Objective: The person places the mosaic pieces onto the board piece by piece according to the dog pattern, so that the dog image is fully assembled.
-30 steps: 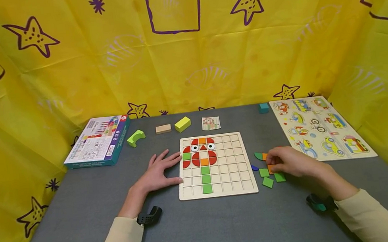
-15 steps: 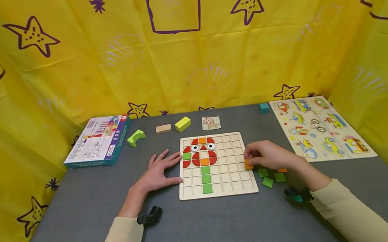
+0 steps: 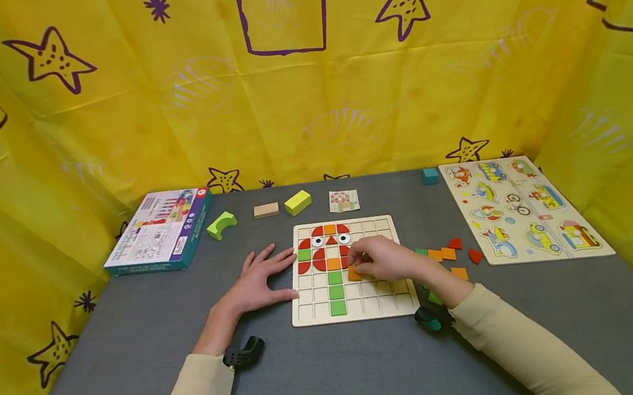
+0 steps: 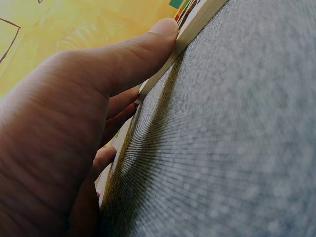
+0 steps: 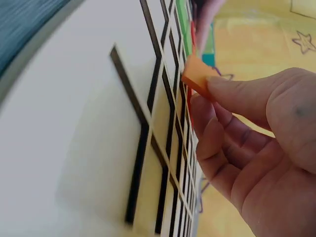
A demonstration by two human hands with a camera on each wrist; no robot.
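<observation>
A square wooden grid board [image 3: 313,312] lies on the table, with red, orange and green tiles and two eye tiles set in its cells. My right hand [image 3: 387,258] pinches an orange square tile [image 3: 354,274] between thumb and fingertips, low over the board, just right of the column of green tiles [image 3: 336,292]. In the right wrist view the orange tile [image 5: 197,75] is tilted above the grid. With fingers spread, my left hand [image 3: 258,283] rests at the board's left edge; the left wrist view shows its thumb [image 4: 133,57] against the wooden side.
Loose orange tiles [image 3: 459,273], red pieces [image 3: 475,256] and partly hidden green tiles lie right of the board. Behind it are a pattern card [image 3: 343,201], a yellow block [image 3: 298,203] and a green arch [image 3: 222,225]. A box [image 3: 156,232] and a picture puzzle [image 3: 520,210] flank them.
My right hand has picked an orange tile from the loose pile and carried it left over the board. The left hand has stayed at the board's edge.
</observation>
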